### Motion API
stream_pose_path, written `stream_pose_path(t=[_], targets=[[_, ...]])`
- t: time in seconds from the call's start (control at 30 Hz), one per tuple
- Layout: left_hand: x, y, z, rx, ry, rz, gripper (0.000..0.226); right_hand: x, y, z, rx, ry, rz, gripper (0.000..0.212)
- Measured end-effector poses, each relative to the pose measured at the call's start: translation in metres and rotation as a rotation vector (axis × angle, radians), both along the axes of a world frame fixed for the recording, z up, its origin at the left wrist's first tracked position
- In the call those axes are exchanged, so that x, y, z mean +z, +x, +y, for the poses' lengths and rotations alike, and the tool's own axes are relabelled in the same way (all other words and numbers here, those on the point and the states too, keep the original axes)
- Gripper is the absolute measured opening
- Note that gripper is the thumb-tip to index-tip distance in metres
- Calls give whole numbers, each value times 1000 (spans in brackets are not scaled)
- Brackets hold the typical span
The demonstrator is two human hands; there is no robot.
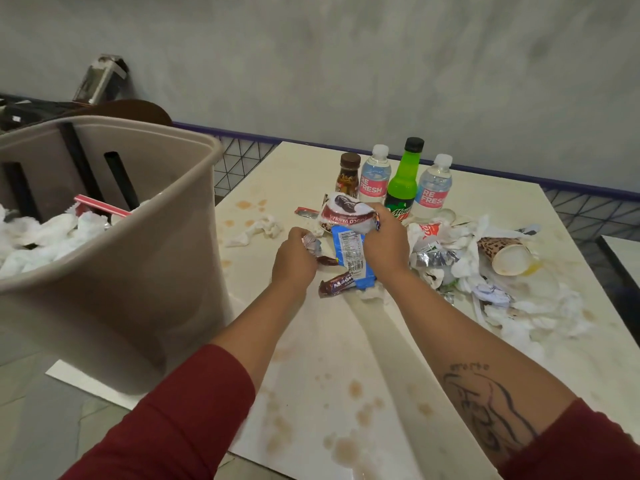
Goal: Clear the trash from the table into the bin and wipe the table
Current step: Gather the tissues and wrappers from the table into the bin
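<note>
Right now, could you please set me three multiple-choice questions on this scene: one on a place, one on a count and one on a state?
1. The green bottle stands between:
A. the two water bottles
B. two cups
C. the hands

2. How many bottles in all stand on the table?
A. Two
B. Four
C. Six

3. The cup is:
A. upright
B. on its side
C. upside down

Answers:
1 A, a water bottle stands on each side of it.
2 B, one brown bottle, one green and two water bottles form a row at the far side.
3 B, its open mouth faces sideways among the tissues.
</note>
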State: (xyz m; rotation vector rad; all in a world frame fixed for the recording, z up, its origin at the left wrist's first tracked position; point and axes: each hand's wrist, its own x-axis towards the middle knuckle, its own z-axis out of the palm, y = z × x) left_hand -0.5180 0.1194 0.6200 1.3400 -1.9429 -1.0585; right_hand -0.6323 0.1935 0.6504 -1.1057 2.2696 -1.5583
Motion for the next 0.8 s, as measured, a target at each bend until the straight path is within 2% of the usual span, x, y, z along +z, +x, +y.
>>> stream_pose_path(t=[0.13, 0.23, 0.3, 0.4, 0.57, 0.63, 0.7, 0.77, 0.8], targets=[[2, -3, 1, -65, 106, 38, 42, 3, -1, 9, -2, 139, 108, 19], [7, -1, 6, -49, 187, 182, 14, 0, -1, 13, -17, 125, 86, 48], [10, 0, 8, -30, 175, 252, 30, 0, 0, 14, -57, 130, 58, 57], [12, 1, 9, 83, 162, 330, 41, 3, -1, 14, -125, 104, -69, 48], [22, 0, 12, 155, 249, 509, 30, -3, -1, 10, -121, 67, -146, 13], [23, 0, 14, 163, 296, 580, 23, -3, 3, 10, -84, 62, -173, 17], [22, -2, 15, 183, 330, 615, 29, -1, 9, 11, -33, 61, -145, 30], [18, -3, 15, 173, 313, 617, 31, 0, 17, 11, 56, 31, -154, 25], [16, -4, 16, 157, 299, 616, 31, 0, 22, 10, 102, 31, -172, 29]])
